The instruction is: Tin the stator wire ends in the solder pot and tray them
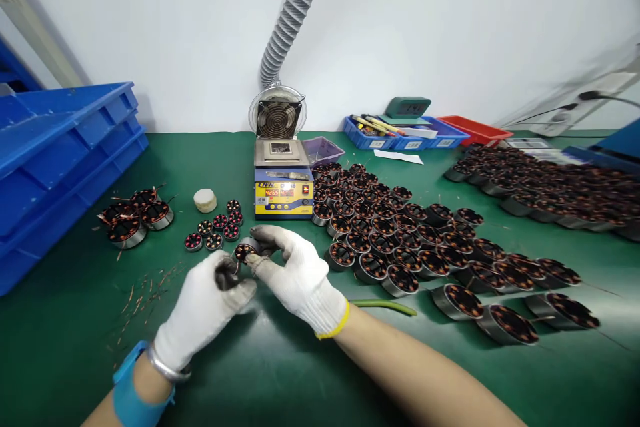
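Note:
My right hand [295, 273], in a white knit glove with darkened fingertips, grips a small round motor stator [245, 252] with a metal ring and dark, copper-dotted face. My left hand [203, 300], gloved too, is closed with thumb and fingers curled right beside that stator. What its fingertips pinch, perhaps a wire end, is too small to tell. Several small stators [214, 241] stand just beyond the hands, some with reddish dots. A solder pot [283, 190] with a lit red display stands behind my right hand.
Many wound stators [373, 265] cover the right side, with another mass [550, 190] farther right. A few larger ones [127, 232] stand left, near a round pale pad [205, 200], wire clippings [145, 293] and blue crates [65, 147]. An exhaust hose [295, 13] hangs above.

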The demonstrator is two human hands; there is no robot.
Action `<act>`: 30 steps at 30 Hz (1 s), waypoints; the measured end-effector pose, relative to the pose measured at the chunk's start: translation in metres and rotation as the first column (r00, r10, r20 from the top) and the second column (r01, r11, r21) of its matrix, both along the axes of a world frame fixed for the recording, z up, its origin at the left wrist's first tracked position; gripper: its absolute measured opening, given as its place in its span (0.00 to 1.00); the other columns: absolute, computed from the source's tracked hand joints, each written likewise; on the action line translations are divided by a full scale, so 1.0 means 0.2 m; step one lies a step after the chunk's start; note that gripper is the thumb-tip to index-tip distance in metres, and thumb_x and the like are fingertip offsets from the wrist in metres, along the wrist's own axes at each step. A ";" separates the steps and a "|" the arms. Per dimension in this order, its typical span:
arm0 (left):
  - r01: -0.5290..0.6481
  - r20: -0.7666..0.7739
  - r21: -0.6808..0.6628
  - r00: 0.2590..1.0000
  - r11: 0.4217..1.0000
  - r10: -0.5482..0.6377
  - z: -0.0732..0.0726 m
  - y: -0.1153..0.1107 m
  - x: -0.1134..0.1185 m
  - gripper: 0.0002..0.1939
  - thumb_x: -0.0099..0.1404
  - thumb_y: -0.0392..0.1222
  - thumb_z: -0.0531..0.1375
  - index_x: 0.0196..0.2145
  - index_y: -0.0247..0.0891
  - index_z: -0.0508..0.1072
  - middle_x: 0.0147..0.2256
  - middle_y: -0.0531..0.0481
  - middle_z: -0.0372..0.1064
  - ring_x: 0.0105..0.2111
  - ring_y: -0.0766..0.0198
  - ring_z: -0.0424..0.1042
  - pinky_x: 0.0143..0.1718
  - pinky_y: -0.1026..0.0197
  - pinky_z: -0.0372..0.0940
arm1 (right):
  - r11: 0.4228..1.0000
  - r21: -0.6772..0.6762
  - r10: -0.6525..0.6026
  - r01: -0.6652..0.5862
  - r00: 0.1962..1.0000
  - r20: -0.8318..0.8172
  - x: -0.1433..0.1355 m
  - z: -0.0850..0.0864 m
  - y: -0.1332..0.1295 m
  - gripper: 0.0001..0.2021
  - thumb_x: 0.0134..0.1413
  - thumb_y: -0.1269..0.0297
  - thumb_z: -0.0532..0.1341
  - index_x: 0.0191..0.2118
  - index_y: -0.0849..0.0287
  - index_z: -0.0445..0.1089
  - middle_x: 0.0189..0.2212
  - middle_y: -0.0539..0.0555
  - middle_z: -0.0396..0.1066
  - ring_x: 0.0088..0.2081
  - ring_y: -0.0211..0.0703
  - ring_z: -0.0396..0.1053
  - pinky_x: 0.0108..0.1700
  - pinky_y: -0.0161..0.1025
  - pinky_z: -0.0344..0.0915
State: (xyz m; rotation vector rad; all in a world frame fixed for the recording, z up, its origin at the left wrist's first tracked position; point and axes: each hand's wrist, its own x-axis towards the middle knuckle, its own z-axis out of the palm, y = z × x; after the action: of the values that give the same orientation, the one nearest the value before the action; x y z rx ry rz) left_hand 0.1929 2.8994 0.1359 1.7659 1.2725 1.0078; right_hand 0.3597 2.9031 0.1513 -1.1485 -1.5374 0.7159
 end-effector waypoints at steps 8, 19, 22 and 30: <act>-0.324 0.210 0.129 0.933 0.937 0.293 0.00 -0.01 -0.03 0.14 0.60 0.51 0.58 0.28 0.36 0.70 0.23 0.53 0.65 0.23 0.67 0.63 0.24 0.66 0.61 | 1.000 -0.030 -0.004 0.002 0.998 -0.059 0.00 -0.01 0.00 0.14 0.49 0.67 0.64 0.44 0.59 0.74 0.35 0.52 0.76 0.34 0.39 0.73 0.40 0.37 0.72; -0.323 0.280 0.164 0.921 0.932 0.270 -0.09 -0.05 0.00 0.13 0.60 0.50 0.60 0.29 0.36 0.69 0.25 0.52 0.66 0.24 0.67 0.64 0.25 0.66 0.63 | 1.000 -0.011 -0.012 0.012 0.999 -0.042 -0.01 0.02 -0.01 0.14 0.48 0.68 0.64 0.44 0.59 0.74 0.35 0.52 0.76 0.34 0.39 0.73 0.40 0.37 0.72; -0.170 0.253 0.049 0.955 0.984 0.153 -0.04 -0.04 0.02 0.16 0.61 0.53 0.58 0.29 0.36 0.69 0.23 0.52 0.65 0.24 0.66 0.63 0.25 0.65 0.63 | 0.999 -0.033 -0.025 0.024 0.999 -0.038 -0.01 0.02 -0.03 0.16 0.47 0.67 0.65 0.45 0.57 0.74 0.38 0.52 0.76 0.37 0.41 0.73 0.43 0.39 0.72; -0.235 0.382 0.048 0.902 0.971 0.200 -0.08 -0.07 0.03 0.12 0.61 0.49 0.60 0.31 0.36 0.70 0.26 0.52 0.67 0.24 0.67 0.65 0.25 0.66 0.63 | 1.000 -0.003 -0.029 0.029 0.998 -0.060 0.00 0.02 -0.02 0.16 0.47 0.68 0.65 0.45 0.59 0.74 0.37 0.53 0.76 0.36 0.40 0.73 0.43 0.38 0.72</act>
State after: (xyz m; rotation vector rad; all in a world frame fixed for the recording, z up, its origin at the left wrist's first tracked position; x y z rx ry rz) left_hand 0.1986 2.8852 0.1203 1.4232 1.2070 1.4750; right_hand 0.3591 2.8996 0.1562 -1.1389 -1.4674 0.7263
